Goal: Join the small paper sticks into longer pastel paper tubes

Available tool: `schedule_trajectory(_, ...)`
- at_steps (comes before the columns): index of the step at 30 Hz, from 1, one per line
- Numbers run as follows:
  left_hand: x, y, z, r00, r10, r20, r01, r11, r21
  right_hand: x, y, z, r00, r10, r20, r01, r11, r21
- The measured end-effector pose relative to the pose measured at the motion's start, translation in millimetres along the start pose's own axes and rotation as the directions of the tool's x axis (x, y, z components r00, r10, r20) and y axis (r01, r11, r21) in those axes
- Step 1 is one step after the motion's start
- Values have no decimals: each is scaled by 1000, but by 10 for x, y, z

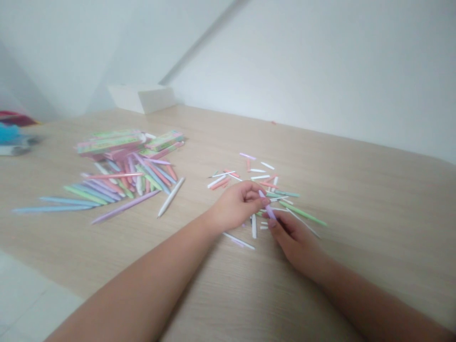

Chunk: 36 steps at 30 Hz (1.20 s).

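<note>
A purple pen piece (267, 205) is held between my two hands, slanting down to the right. My left hand (242, 202) pinches its upper part with thumb and fingers. Around its lower end the fingertips of my right hand (294, 237) are closed. Beneath and around both hands lie scattered pen parts: white tubes (254, 226), thin refills, orange pieces (248, 165) and a long green piece (306, 213). Some of these parts are hidden behind my hands. The picture is slightly blurred.
Left on the wooden table (356, 190) lies a pile of pastel pens (121, 183), with a white pen (171, 197) beside it. Behind the pile are colorful boxes (110, 143). A white box (142, 99) stands by the wall, and blurred blue and red items lie far left.
</note>
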State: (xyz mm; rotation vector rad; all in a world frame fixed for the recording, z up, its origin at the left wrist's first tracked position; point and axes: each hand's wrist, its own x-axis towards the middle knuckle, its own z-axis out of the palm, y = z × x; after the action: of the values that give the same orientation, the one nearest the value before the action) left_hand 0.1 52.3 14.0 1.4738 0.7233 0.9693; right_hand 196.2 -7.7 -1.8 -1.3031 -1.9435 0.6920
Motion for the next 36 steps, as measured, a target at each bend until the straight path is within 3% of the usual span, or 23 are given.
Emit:
schedule_trajectory(7,-15,44,2,996,2,86,7,994,-105,-9,23,-44,966,166,199,-221,930,295)
schedule_trajectory(12,-19,20,8,998,-37,57,40,998,-55,16,24,26,958,267,103,-279,791,544)
schedule_trajectory(15,-34,5,-47,997,-56,60,52,997,62,8,35,47,947,304,104,-313,800,512)
schedule_trajectory(21,-78,56,-108,983,-43,177,-19,942,334,-3,-54,19,923,383,38,-370,858,357)
schedule_trajectory(25,-83,26,-10,971,-49,234,-34,941,336,17,-68,16,920,392,14,-376,873,310)
schedule_trajectory(28,-63,-18,8,982,-51,180,-9,947,320,34,-24,25,934,354,39,-344,870,353)
schedule_trajectory(32,-13,-3,-169,998,-38,57,19,952,305,32,70,31,978,207,7,-190,884,427)
schedule_trajectory(36,15,41,-363,999,-17,-47,30,963,269,-4,145,20,991,113,-76,-104,988,113)
